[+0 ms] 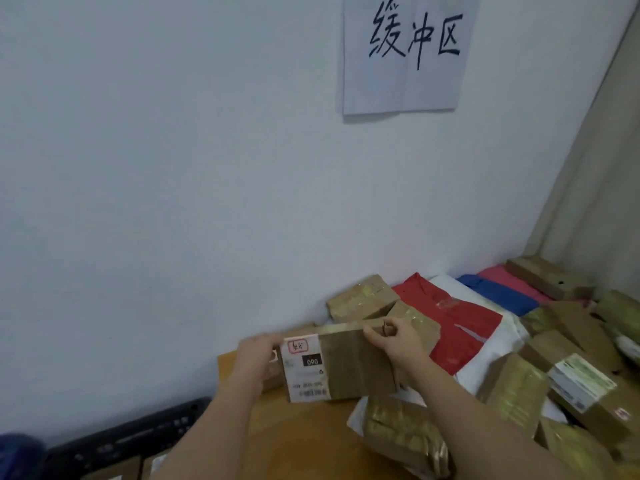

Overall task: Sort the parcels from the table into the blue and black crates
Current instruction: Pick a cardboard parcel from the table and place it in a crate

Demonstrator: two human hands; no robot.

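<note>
I hold a brown cardboard parcel [349, 365] tilted up above the wooden table [298, 431], its white shipping label with a red stamp facing me. My left hand [256, 358] grips its left end. My right hand [391, 341] pinches its upper right edge. The black crate [138, 434] stands low at the left beside the table, with cardboard parcels inside it. A blurred edge of the blue crate [17, 455] shows at the bottom left corner.
Many parcels crowd the table's right side: taped brown boxes [519, 389], a red bag [453, 323], a white bag [491, 355], a blue bag [498, 292] and a pink one [512, 275]. A paper sign [405, 53] hangs on the white wall behind.
</note>
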